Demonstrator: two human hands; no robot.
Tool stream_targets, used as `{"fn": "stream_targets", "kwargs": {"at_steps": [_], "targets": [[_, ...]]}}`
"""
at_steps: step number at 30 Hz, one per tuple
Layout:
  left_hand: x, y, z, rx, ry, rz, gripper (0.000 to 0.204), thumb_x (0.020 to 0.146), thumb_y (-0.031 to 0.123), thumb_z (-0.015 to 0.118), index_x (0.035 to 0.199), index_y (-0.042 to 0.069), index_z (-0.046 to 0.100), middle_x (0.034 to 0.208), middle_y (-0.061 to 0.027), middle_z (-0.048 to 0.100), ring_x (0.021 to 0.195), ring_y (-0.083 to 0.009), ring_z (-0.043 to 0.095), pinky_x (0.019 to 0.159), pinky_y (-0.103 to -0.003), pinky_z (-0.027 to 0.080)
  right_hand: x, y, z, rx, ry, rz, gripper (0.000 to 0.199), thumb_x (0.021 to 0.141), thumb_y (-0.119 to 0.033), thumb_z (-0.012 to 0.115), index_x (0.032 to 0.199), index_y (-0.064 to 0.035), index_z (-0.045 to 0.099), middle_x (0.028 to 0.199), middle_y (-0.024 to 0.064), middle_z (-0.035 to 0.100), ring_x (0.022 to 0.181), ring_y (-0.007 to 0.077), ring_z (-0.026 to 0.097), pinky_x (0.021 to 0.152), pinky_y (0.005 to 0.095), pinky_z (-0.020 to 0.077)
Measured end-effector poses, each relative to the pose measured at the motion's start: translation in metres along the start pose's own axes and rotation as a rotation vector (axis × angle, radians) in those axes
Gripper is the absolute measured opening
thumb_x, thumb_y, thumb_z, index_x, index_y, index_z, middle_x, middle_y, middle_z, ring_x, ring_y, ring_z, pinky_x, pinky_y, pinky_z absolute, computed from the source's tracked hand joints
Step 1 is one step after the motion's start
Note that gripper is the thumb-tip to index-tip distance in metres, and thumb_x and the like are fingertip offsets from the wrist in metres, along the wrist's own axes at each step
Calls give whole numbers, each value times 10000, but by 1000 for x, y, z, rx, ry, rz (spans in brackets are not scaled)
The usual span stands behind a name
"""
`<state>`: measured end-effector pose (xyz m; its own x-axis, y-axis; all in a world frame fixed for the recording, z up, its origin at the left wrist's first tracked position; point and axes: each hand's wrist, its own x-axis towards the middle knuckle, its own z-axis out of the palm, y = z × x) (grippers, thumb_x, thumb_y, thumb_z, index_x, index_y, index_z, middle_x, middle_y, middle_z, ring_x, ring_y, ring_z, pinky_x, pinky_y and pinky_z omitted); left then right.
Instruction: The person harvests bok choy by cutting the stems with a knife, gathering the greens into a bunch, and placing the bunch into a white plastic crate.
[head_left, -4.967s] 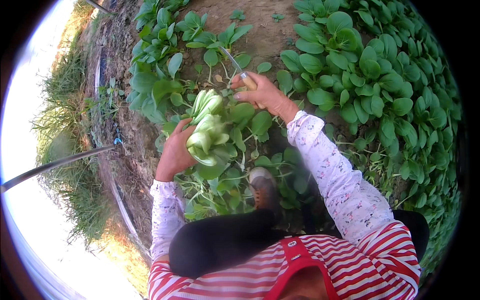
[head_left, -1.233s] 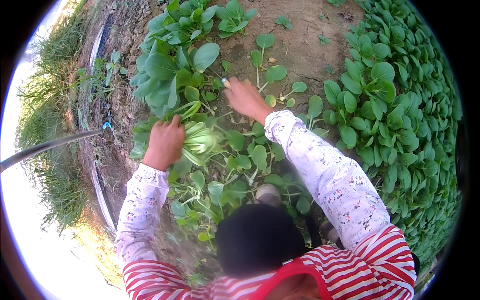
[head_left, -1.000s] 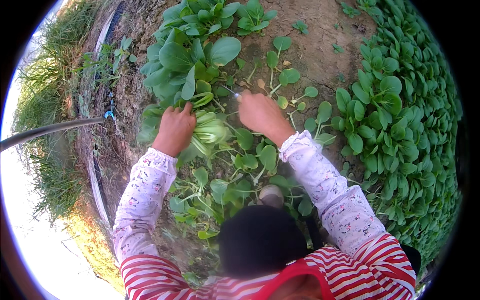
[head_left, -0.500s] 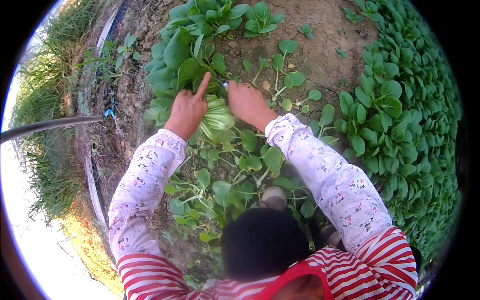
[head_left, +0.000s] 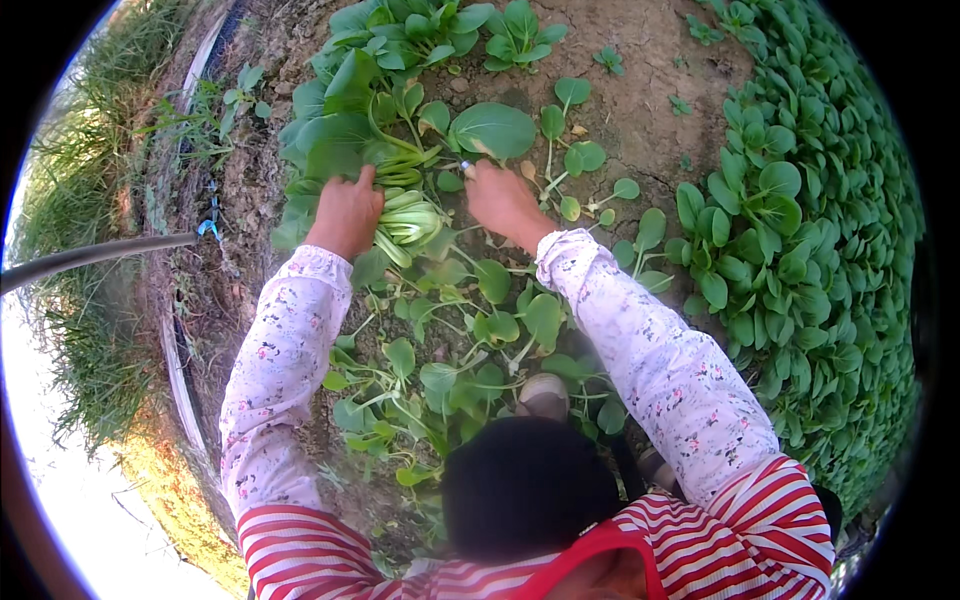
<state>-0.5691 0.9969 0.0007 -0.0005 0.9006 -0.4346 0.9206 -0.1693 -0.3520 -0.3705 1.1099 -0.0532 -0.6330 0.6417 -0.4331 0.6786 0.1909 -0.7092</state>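
A cluster of cut bok choy (head_left: 408,218), its pale green stalk ends toward me, lies beside my left hand (head_left: 345,213). That hand is closed around bok choy, its thumb side up against the stalks; the fingertips are hidden. Across a small gap, my right hand (head_left: 503,203) is closed low over the soil. From its fingertips shows the white end of a small tool (head_left: 466,166), perhaps a knife; the rest of it is hidden. Just beyond it, a broad green leaf (head_left: 493,130) spreads out.
Small bok choy plants and loose leaves (head_left: 495,325) cover the ground nearer me, around my shoe (head_left: 544,396). Dense bok choy rows (head_left: 800,270) grow at the right. A dark hose (head_left: 100,262) enters from the left, by grass (head_left: 95,340). Bare soil (head_left: 630,120) lies at the far right of my hands.
My left hand has moved left and slightly nearer, its pointing finger now curled in. The bunched stalks shifted left with it. A broad leaf now shows beyond my right hand, which moved slightly right.
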Motion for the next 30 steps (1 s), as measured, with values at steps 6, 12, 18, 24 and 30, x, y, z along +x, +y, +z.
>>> {"fn": "stream_targets", "kwargs": {"at_steps": [6, 12, 18, 24, 30], "targets": [[-11, 12, 10, -7, 51, -20, 253, 683, 116, 677, 935, 103, 669, 1164, -138, 563, 765, -203, 661, 785, -322, 459, 16, 24, 30, 83, 79, -250, 272, 924, -212, 491, 987, 34, 588, 975, 295, 628, 912, 484, 592, 826, 527, 466], [-16, 8, 10, -58, -22, -36, 257, 674, 102, 681, 930, 95, 666, 1145, -133, 567, 780, -209, 655, 777, -332, 457, 31, 18, 50, 133, -24, -124, 291, 925, -210, 450, 1002, 25, 603, 943, 282, 631, 929, 474, 593, 826, 512, 469], [-2, 15, 15, -84, 86, -28, 232, 664, 87, 686, 896, 93, 676, 1133, -121, 587, 795, -225, 651, 772, -338, 459, 42, 50, 53, 26, -103, -283, 311, 920, -221, 445, 984, 44, 596, 959, 298, 621, 927, 464, 597, 806, 494, 468], [-39, 17, 8, -156, 62, -144, 223, 646, 56, 679, 868, 52, 658, 1128, -131, 585, 775, -246, 650, 765, -371, 465, -8, 17, 33, 138, -21, -45, 344, 930, -257, 506, 1075, 54, 532, 902, 313, 641, 879, 501, 606, 804, 532, 469], [-59, 26, 17, -192, 138, -176, 216, 635, 50, 676, 849, 51, 650, 1101, -126, 590, 717, -240, 643, 715, -368, 456, 1, -15, 15, 122, -23, -208, 328, 929, -266, 506, 1061, 34, 498, 845, 316, 629, 826, 500, 605, 732, 552, 458]]}}
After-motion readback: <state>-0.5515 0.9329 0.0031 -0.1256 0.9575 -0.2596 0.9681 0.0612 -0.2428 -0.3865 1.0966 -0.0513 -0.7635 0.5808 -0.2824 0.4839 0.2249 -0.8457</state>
